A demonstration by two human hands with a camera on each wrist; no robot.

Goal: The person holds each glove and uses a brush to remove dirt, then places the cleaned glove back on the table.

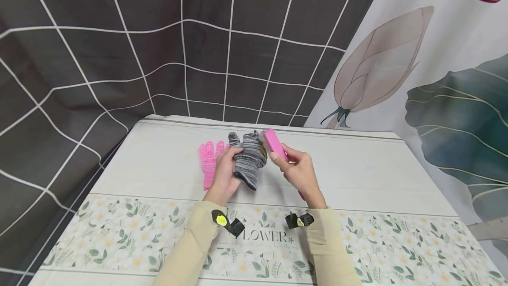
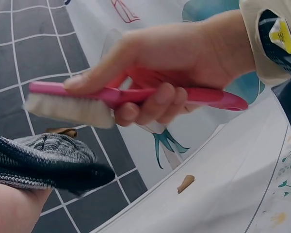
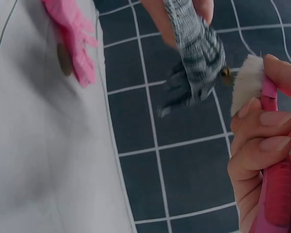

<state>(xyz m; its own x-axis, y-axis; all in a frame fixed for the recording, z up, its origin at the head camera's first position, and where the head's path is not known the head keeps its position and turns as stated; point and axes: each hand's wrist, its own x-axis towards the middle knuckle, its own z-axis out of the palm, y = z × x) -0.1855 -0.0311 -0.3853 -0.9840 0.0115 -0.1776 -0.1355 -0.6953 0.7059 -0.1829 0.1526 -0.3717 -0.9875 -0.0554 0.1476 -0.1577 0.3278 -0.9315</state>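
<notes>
My left hand (image 1: 225,172) grips a black-and-grey knitted glove (image 1: 251,160) above the white cloth, its thumb lying across the front. My right hand (image 1: 300,172) is curled round the handle of a pink brush (image 2: 213,98), thumb along the back of its head. The cream bristles (image 2: 68,110) face the glove's right side, close beside it. At that side of the glove, a small brown piece (image 3: 226,76) pokes out; its kind is unclear. Left of my left hand, a pink knitted glove (image 1: 207,164) lies flat, partly hidden by that hand.
A white cloth (image 1: 357,171) with a floral band covers the table. On it lies a small brown piece (image 2: 185,184), and a brown oval thing (image 3: 64,59) sits beside the pink glove. A dark gridded curtain (image 1: 206,47) hangs behind, with a leaf-printed one (image 1: 381,65) on the right.
</notes>
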